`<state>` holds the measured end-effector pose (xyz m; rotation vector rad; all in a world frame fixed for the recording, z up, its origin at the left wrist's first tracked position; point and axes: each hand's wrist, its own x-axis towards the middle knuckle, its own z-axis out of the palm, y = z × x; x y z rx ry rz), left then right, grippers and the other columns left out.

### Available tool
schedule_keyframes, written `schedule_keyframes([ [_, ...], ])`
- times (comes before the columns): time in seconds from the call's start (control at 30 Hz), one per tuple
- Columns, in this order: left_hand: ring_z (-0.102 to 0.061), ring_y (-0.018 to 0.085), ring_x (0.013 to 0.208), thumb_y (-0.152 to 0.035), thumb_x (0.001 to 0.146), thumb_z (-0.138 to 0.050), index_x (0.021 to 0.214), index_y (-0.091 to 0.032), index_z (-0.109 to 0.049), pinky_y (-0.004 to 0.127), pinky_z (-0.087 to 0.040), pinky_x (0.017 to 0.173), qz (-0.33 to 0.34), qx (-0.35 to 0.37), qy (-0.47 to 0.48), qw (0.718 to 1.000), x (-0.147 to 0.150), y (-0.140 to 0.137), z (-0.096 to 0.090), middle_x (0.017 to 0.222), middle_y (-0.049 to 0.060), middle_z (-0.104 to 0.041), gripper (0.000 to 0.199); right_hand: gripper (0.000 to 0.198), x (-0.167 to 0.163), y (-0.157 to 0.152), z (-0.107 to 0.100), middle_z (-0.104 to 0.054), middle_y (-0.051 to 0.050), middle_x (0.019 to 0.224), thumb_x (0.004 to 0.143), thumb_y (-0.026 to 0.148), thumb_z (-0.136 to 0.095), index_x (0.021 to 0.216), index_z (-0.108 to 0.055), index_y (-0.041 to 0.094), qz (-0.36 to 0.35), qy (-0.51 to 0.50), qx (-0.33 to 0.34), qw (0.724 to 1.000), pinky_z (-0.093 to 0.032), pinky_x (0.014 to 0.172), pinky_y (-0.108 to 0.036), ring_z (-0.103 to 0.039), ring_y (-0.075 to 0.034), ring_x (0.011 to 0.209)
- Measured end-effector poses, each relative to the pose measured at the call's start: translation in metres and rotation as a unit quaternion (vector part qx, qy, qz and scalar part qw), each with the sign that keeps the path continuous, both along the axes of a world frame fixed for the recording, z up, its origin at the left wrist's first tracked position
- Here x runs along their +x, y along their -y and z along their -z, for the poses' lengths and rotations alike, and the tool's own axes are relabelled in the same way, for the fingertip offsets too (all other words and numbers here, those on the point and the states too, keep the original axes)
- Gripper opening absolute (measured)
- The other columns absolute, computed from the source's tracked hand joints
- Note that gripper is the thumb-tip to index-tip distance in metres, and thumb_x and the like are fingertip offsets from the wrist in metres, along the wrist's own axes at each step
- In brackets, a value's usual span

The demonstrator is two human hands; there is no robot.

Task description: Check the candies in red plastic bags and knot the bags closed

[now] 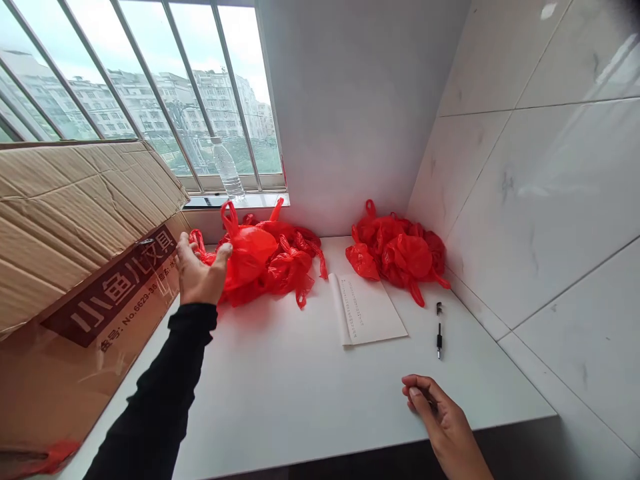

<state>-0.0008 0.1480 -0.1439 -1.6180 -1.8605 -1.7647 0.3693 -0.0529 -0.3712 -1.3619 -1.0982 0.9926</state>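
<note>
My left hand [200,268], in a black sleeve, reaches out over the table with its thumb and fingers apart. Just beyond and to the right of it lies a heap of red plastic bags [255,250], knotted and crumpled; whether the hand touches them I cannot tell. Low on the right, my right hand [434,408] hovers near the table's front edge. Its fingers are loosely curled in towards the thumb, and I see nothing in them. Ahead of that hand are a notebook [377,310] with a column of small marks on its page and a black-and-clear pen [439,331].
A second heap of red plastic bags [397,253] sits in the back right corner of the white table [280,387]. A large cardboard box [100,293] with a raised flap stands at left. On the barred window's sill is a clear plastic bottle [227,170]. Tiled wall [560,200] bounds the right side.
</note>
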Motion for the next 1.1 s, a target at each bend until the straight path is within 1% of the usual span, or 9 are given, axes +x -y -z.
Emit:
schedule_keyframes([
  [0.07,-0.058,0.029,0.119,-0.039,0.089,-0.064,0.144,-0.018,-0.04,0.052,-0.048,0.102,0.036,0.0,-0.002,0.999,0.017,0.015,0.039,0.135,0.015,-0.055,0.063,0.042,-0.002,-0.005,-0.005,-0.07,-0.012,0.109,0.09,0.058,-0.062,0.109,-0.07,0.021,0.001,0.014,0.003,1.0,-0.063,0.087,-0.041,-0.07,-0.03,0.102],
  [0.2,-0.058,0.031,0.118,-0.034,0.089,-0.059,0.131,-0.019,-0.054,0.053,-0.045,0.105,0.09,-0.028,-0.048,0.994,0.055,0.062,0.131,0.124,0.013,-0.062,0.045,0.037,-0.003,-0.033,-0.032,-0.069,-0.011,0.107,0.1,0.049,-0.048,0.115,-0.065,0.02,-0.021,0.099,0.052,0.993,-0.063,0.079,-0.035,-0.069,-0.023,0.097],
  [0.27,-0.057,0.032,0.119,-0.032,0.091,-0.055,0.127,-0.019,-0.057,0.053,-0.045,0.105,0.111,-0.037,-0.077,0.99,0.066,0.075,0.159,0.123,0.013,-0.063,0.039,0.032,-0.004,-0.06,-0.048,-0.067,-0.011,0.111,0.101,0.042,-0.045,0.114,-0.064,0.02,-0.013,0.175,0.102,0.979,-0.062,0.081,-0.037,-0.067,-0.022,0.098],
  [0.5,-0.058,0.029,0.111,-0.025,0.093,-0.049,0.121,-0.018,-0.06,0.046,-0.048,0.097,0.117,-0.024,-0.135,0.984,0.064,0.072,0.17,0.115,0.011,-0.066,0.03,0.03,-0.022,-0.196,-0.078,-0.052,-0.014,0.137,0.089,0.02,-0.064,0.119,-0.067,0.018,0.07,0.281,0.172,0.942,-0.031,0.115,-0.061,-0.041,-0.033,0.136],
  [0.63,-0.059,0.025,0.103,-0.019,0.093,-0.049,0.115,-0.018,-0.062,0.041,-0.051,0.086,0.114,-0.027,-0.141,0.983,0.061,0.074,0.172,0.11,0.009,-0.067,0.026,0.028,-0.027,-0.235,-0.093,-0.058,-0.011,0.132,0.093,0.028,-0.068,0.118,-0.064,0.015,0.075,0.299,0.186,0.933,-0.043,0.107,-0.055,-0.054,-0.029,0.124],
  [0.73,-0.06,0.023,0.102,-0.016,0.093,-0.052,0.112,-0.017,-0.064,0.038,-0.051,0.083,0.122,-0.029,-0.137,0.983,0.06,0.075,0.176,0.107,0.007,-0.066,0.022,0.032,-0.028,-0.219,-0.107,-0.057,-0.016,0.133,0.097,0.027,-0.056,0.125,-0.063,0.013,0.082,0.307,0.23,0.92,-0.04,0.111,-0.054,-0.051,-0.031,0.128],
  [0.83,-0.06,0.022,0.101,-0.019,0.093,-0.056,0.109,-0.016,-0.066,0.041,-0.051,0.089,0.14,-0.028,-0.13,0.981,0.061,0.074,0.178,0.103,0.006,-0.066,0.018,0.038,-0.037,-0.166,-0.11,-0.057,-0.014,0.134,0.097,0.025,-0.046,0.131,-0.062,0.015,0.05,0.323,0.287,0.901,-0.036,0.116,-0.053,-0.047,-0.03,0.131],
  [1.0,-0.062,0.02,0.097,-0.025,0.096,-0.054,0.105,-0.016,-0.066,0.04,-0.051,0.087,0.208,-0.023,-0.111,0.971,0.068,0.085,0.171,0.101,0.006,-0.066,0.017,0.04,-0.074,-0.053,-0.075,-0.064,-0.009,0.122,0.092,0.012,-0.048,0.128,-0.063,0.021,-0.096,0.329,0.336,0.878,-0.051,0.104,-0.041,-0.056,-0.025,0.117],
  [1.1,-0.062,0.019,0.095,-0.027,0.099,-0.048,0.118,-0.019,-0.062,0.035,-0.053,0.082,0.285,-0.04,-0.106,0.952,0.08,0.106,0.164,0.111,0.008,-0.064,0.025,0.044,-0.095,-0.006,-0.059,-0.064,-0.008,0.121,0.087,0.004,-0.048,0.124,-0.064,0.023,-0.142,0.292,0.299,0.897,-0.054,0.098,-0.04,-0.058,-0.025,0.113],
])
